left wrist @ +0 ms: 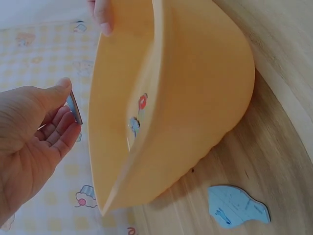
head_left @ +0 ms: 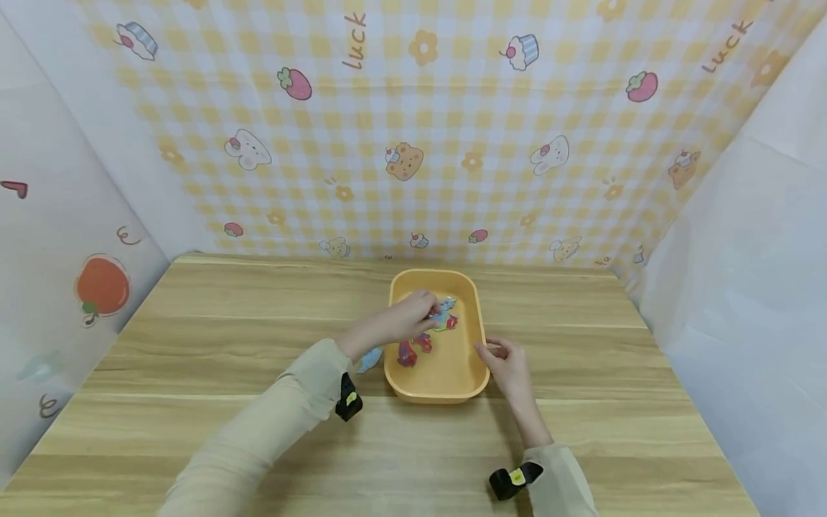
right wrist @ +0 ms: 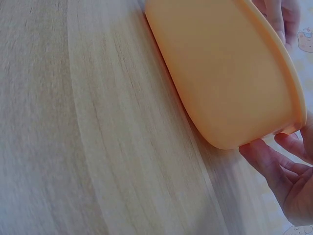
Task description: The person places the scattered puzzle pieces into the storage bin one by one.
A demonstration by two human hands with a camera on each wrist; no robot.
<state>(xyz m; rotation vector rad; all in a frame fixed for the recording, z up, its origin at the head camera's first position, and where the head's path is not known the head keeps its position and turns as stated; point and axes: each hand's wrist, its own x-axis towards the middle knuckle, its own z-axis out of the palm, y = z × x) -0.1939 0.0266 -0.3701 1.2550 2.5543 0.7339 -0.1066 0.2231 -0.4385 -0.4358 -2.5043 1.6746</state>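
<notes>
A yellow plastic bin (head_left: 446, 377) stands on the wooden table with several colourful flat pieces (head_left: 408, 355) on its floor, some red, some blue and green. Over the bin, my left hand (head_left: 410, 316) pinches a thin flat puzzle piece (left wrist: 74, 107), seen nearly edge-on in the left wrist view, between thumb and fingertips. My right hand (head_left: 508, 362) grips the bin's right wall, thumb over the rim and fingers against the outside (right wrist: 274, 169). Beside the bin's left side lies a light-blue puzzle piece (left wrist: 238, 206), partly covered by the left forearm in the head view.
The wooden table (head_left: 226, 323) reaches back to a yellow checked cloth (head_left: 452, 129) hung behind it. White sheets (head_left: 743, 237) hang at both sides. A black camera (head_left: 349, 398) is strapped to each wrist.
</notes>
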